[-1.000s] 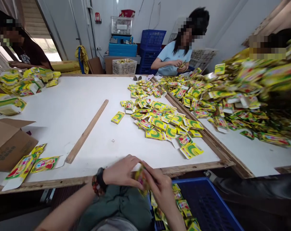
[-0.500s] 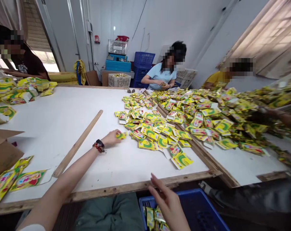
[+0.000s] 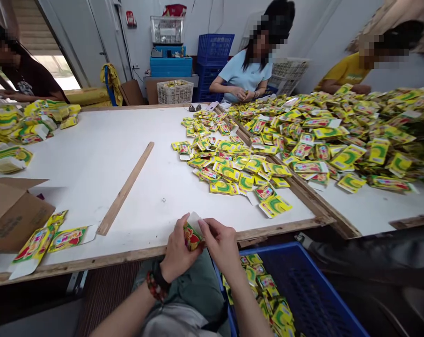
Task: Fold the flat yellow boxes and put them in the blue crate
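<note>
The left hand (image 3: 177,250) and right hand (image 3: 221,243) are together at the near rim of the table (image 3: 103,154), both clamped on one packet (image 3: 192,236). The packet stands between them, just over that rim and in front of the person's lap. It is yellow with red and green print, and a white flap at its top sticks up. The left hand wraps it from the left, and the right hand's thumb and fingertips pinch its right side and the flap. The left wrist wears a dark band and a bead bracelet (image 3: 156,282).

A blue crate (image 3: 303,290) sits below the table's near rim, to the right of the hands, with a layer of like packets along its left side. On the table, a loose heap (image 3: 233,166) of packets lies toward the far right, well apart from the hands. A wooden strip (image 3: 126,188) lies slantwise across the table's middle. A cardboard box (image 3: 11,213) stands open at the table's left edge, and two flat packets (image 3: 50,238) lie just beside it near the rim. More stacks (image 3: 32,121) lie at the far left corner.

A second surface (image 3: 373,210) adjoins the table's right side and carries a far larger pile (image 3: 338,131). Three other people sit at the far sides. One in light blue (image 3: 245,70) has both hands busy with something small.
</note>
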`<state>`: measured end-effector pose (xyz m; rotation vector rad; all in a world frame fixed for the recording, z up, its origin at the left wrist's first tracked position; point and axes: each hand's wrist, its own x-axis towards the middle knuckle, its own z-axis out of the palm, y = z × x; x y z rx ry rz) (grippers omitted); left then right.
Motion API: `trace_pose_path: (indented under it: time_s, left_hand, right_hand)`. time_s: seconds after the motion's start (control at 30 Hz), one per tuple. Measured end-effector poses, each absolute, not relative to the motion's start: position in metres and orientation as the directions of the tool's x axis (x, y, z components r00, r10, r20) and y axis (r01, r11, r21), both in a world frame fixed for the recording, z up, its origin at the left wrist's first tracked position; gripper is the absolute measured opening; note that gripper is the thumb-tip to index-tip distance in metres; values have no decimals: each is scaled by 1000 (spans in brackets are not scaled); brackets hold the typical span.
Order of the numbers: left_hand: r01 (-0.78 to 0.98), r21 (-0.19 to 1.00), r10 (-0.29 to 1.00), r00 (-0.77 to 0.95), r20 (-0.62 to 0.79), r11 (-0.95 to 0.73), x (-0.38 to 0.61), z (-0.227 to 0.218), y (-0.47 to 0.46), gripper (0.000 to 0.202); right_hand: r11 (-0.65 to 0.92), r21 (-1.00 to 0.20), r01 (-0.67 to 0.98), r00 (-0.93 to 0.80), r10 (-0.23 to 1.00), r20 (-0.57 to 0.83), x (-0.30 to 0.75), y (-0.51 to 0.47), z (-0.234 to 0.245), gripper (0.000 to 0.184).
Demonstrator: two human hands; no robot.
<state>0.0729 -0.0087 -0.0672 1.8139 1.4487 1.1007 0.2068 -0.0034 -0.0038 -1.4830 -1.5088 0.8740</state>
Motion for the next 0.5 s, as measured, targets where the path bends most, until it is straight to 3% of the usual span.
trace_pose_path:
  time_s: [0.13,0.27,0.37,0.5]
  left_hand:
    - [546,794,940,-35,339,-267,84,-78,-12,67]
    - [538,696,842,46,538,-474,84,-80,-10,47]
    - [543,668,824,83,560,-509,82,-80,-11,45]
    - [549,743,911,86,404,-382,80,-77,-13,52]
  right_hand:
    - [-56,-997,-49,-95,994,-51,208,-3,-11,35]
    - [-220,-942,-253,-69,975,-209,205,-5,-26,36]
    - [-194,-950,-246,-48,981,-188,200,-11,-34,39]
    - [69,-998,14,-55,996,68,197,-18,-37,33]
